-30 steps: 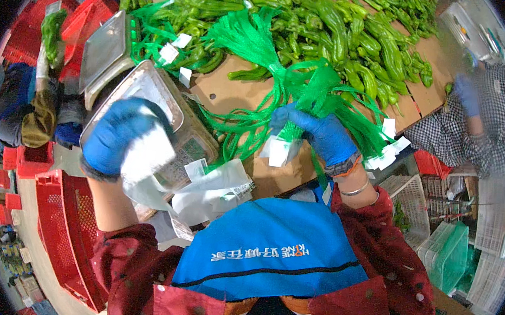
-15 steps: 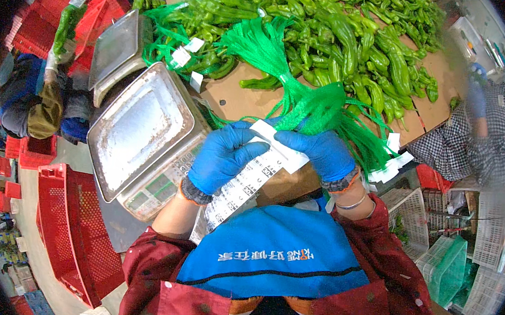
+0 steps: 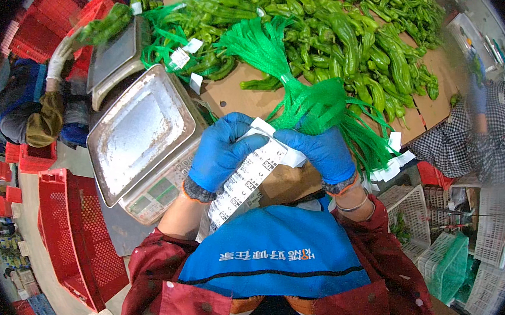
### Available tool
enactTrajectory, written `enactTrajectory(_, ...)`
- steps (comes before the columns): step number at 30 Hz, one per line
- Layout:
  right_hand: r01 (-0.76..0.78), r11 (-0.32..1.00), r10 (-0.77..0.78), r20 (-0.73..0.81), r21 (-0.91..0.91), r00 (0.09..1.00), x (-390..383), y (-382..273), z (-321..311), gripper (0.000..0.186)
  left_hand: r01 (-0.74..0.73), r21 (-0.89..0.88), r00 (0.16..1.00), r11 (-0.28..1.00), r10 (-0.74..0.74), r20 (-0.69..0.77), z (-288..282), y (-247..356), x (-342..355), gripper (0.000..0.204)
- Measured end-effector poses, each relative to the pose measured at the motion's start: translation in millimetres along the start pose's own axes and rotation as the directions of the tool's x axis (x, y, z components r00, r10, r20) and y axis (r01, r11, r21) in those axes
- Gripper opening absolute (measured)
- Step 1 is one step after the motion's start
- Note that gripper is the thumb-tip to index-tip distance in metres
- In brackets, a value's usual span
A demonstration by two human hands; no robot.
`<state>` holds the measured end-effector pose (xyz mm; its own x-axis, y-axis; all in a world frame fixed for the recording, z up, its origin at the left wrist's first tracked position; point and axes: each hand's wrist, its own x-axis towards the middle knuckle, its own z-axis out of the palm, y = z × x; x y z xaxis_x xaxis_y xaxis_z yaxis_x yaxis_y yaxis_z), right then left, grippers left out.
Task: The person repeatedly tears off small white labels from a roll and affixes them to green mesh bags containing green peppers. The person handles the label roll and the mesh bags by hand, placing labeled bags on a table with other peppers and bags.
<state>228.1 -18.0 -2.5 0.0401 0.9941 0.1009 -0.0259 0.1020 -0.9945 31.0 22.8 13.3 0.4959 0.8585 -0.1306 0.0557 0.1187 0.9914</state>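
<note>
My left hand [image 3: 219, 154], in a blue glove, is closed on a long strip of white printed labels [image 3: 245, 184] hanging toward my apron. Just to its right my gloved right hand [image 3: 322, 155] pinches a white tag [image 3: 289, 155] beside a bundle of green mesh bags [image 3: 316, 100]. Both hands meet over the front of the cardboard-covered table [image 3: 228, 97]. A steel-topped scale [image 3: 136, 134] stands left of them. Long green peppers [image 3: 343, 38] are heaped beyond the bags.
At the left, a co-worker's sleeved arm [image 3: 43, 119] holds peppers [image 3: 104, 25] over a second scale [image 3: 116, 56]. A co-worker in checked clothing [image 3: 473, 136] is at the right. Red crates [image 3: 77, 238] sit low left; white and green crates [image 3: 443, 264] low right.
My left hand has moved right, off the near scale, to meet my right hand with the label strip. The left co-worker's peppers have swung right toward the back scale.
</note>
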Motion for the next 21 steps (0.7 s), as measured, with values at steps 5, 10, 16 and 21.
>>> enactTrajectory(5,-0.049,0.998,0.048,-0.028,-0.029,0.998,5,1,-1,0.025,-0.224,-0.025,0.975,0.974,0.224,0.008,-1,-4,-2,0.019)
enactTrajectory(10,-0.087,0.996,0.091,-0.135,0.034,0.987,6,-1,12,0.025,-0.400,0.296,0.911,0.867,0.413,0.020,6,-7,-6,0.022)
enactTrajectory(16,-0.100,0.897,0.044,0.138,0.431,0.990,8,-12,15,0.029,-0.016,-0.035,0.999,0.999,0.018,0.051,4,-12,-6,0.018)
enactTrajectory(21,-0.144,0.973,0.141,0.028,0.178,0.990,10,-14,4,0.026,-0.259,0.016,0.959,0.966,0.255,0.122,0,-15,-3,0.020)
